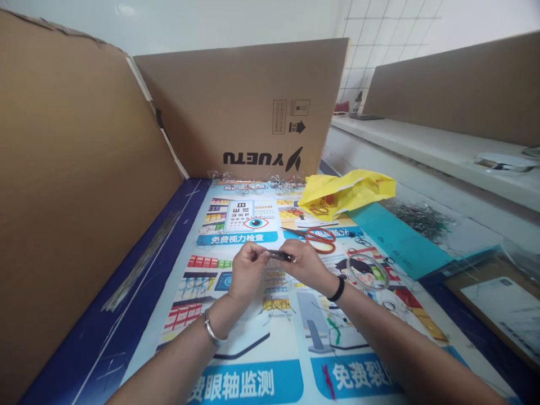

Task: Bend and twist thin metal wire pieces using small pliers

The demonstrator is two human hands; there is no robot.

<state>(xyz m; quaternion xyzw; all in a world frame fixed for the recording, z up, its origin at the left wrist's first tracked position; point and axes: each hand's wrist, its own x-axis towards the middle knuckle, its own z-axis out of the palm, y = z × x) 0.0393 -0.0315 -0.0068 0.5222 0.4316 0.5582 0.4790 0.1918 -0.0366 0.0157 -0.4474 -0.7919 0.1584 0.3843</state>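
Note:
My left hand and my right hand meet over the middle of the printed sheet. A small dark tool with a slim metallic front spans the gap between them; its exact kind does not show. My right fingers are wrapped round its near end. At its other end my left thumb and index finger are pinched together, and what they hold is too small to make out. Just beyond my right hand lie orange-handled scissors, their blades pointing left.
A yellow bag lies at the back right by a teal strip and a heap of silvery wire pieces. Straight wires run along the left. A clear ring sits right. Cardboard panels wall the back and left.

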